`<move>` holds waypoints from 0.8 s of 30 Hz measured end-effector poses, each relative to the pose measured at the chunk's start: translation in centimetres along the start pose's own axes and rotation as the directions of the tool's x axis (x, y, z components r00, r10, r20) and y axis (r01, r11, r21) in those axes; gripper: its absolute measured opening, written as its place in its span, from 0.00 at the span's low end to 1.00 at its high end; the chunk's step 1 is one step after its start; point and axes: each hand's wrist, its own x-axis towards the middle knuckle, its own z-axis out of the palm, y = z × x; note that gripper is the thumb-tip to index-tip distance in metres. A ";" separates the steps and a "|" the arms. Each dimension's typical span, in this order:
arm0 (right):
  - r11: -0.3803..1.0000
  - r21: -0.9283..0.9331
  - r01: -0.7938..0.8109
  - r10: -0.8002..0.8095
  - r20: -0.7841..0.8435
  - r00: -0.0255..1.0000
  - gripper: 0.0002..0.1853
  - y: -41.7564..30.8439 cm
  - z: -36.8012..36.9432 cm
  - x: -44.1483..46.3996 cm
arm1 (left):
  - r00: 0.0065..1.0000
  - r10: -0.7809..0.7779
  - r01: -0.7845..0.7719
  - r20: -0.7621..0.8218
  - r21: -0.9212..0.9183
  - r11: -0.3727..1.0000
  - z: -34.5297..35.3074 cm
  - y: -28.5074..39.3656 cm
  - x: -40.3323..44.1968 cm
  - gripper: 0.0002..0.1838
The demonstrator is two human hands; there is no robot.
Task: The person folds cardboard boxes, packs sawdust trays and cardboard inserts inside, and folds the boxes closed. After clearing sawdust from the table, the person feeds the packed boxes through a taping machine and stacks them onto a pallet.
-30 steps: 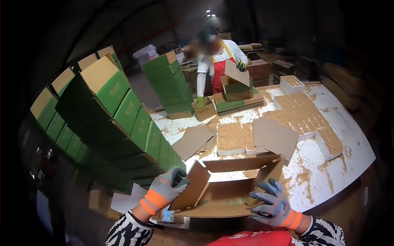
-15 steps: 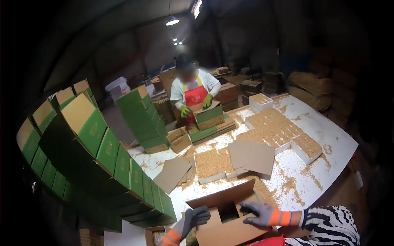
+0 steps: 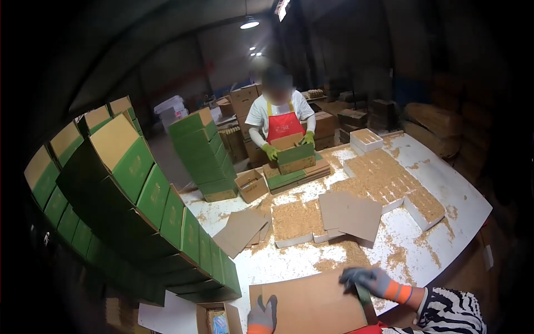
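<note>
A brown cardboard box (image 3: 311, 303) with a green side lies at the near edge of the table, its broad flap lying across the top. My left hand (image 3: 262, 316), in a grey glove with an orange cuff, is at the box's left edge, thumb pointing up. At the far right corner, the gloved fingers of my right hand (image 3: 367, 281) curl over the flap's edge. The inside of the box is hidden. Left of it stands a small open carton (image 3: 236, 317) containing something blue.
Tall stacks of green boxes (image 3: 161, 206) rise on the left. Flat cardboard sheets (image 3: 353, 214) and white trays filled with wood shavings (image 3: 384, 172) cover parts of the white table (image 3: 467, 206). Across it, a co-worker (image 3: 283, 119) in green gloves handles another green box (image 3: 295, 156).
The flap now covers the opening that showed in the box. My right hand moved to the far right corner, my left to the left edge. The co-worker's hands shifted to their box's sides.
</note>
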 end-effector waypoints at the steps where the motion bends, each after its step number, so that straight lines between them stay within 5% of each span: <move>1: 0.930 0.335 -0.151 0.234 -0.224 0.946 0.17 2.2 -0.7 0.5 | 0.936 -0.121 0.138 0.330 -0.027 0.990 -2.1 0.4 0.7 0.26; 2: 0.868 0.382 -0.317 0.427 -0.248 0.870 0.20 3.4 -1.0 1.1 | 0.995 0.097 -0.101 0.028 0.162 0.982 -0.7 -0.7 -0.3 0.25; 3: 0.770 0.431 -0.470 0.605 -0.257 0.754 0.23 3.8 -1.2 1.1 | 0.907 0.362 -0.256 -0.216 0.400 0.880 -1.0 -0.3 -0.8 0.24; 4: 0.476 0.459 -0.750 0.838 0.022 0.545 0.33 3.2 -2.2 1.5 | 0.950 0.264 -0.234 -0.166 0.181 0.955 -1.6 0.0 -1.1 0.24; 5: 0.394 0.492 -0.776 0.853 0.117 0.508 0.37 4.3 -2.3 1.3 | 0.979 0.181 -0.186 -0.097 -0.043 0.982 -2.5 0.4 -1.4 0.24; 6: 0.574 0.472 -0.670 0.687 0.167 0.707 0.36 2.9 -2.4 1.7 | 0.994 0.105 -0.103 -0.007 -0.264 0.959 -4.1 1.6 -1.0 0.24; 7: 0.717 0.459 -0.525 0.478 0.224 0.849 0.36 0.9 -2.9 2.7 | 0.949 0.198 -0.255 -0.245 -0.231 0.939 -4.8 2.3 -0.6 0.25; 9: 0.846 0.431 -0.313 0.256 0.185 0.949 0.25 -2.3 -4.4 4.3 | 0.818 -0.347 -0.249 -0.458 -0.827 0.504 0.1 1.6 -0.1 0.31; 11: 0.992 0.085 0.098 -0.100 0.020 0.995 0.19 -3.8 -3.3 3.8 | 0.960 -0.280 -0.016 -0.006 -0.999 -0.032 5.6 -8.4 0.1 0.31; 13: 0.842 -0.361 0.401 -0.293 0.319 0.901 0.20 -4.1 0.5 1.7 | 0.916 -0.037 0.341 0.399 -0.825 -0.450 9.5 -14.9 -0.2 0.38; 15: 0.875 -0.234 0.423 -0.309 0.403 0.861 0.22 0.3 4.7 -1.6 | 0.840 -0.149 0.517 0.522 -0.853 -0.073 5.5 -9.8 1.4 0.43; 17: 0.887 -0.213 0.410 -0.159 0.693 0.703 0.29 0.4 6.7 -3.1 | 0.826 -0.234 0.548 0.512 -0.828 0.122 5.3 -8.2 2.1 0.42; 20: 0.907 0.281 0.314 -0.345 0.064 0.937 0.34 4.9 2.8 -4.5 | 0.824 -0.352 0.553 0.444 -0.765 0.329 6.5 -7.6 2.2 0.41; 21: 0.952 0.293 0.084 -0.078 -0.032 0.996 0.34 3.2 -2.0 -3.4 | 0.819 -0.382 0.562 0.427 -0.732 0.385 7.0 -7.7 2.4 0.40; 22: 0.983 0.181 0.012 0.055 -0.362 0.931 0.34 6.7 -5.0 -3.4 | 0.812 -0.419 0.572 0.406 -0.696 0.433 7.4 -7.8 2.8 0.40; 24: 0.964 -0.035 -0.263 0.141 -0.773 0.619 0.34 13.8 -13.9 -4.2 | 0.795 -0.472 0.597 0.381 -0.625 0.502 8.0 -7.9 3.1 0.39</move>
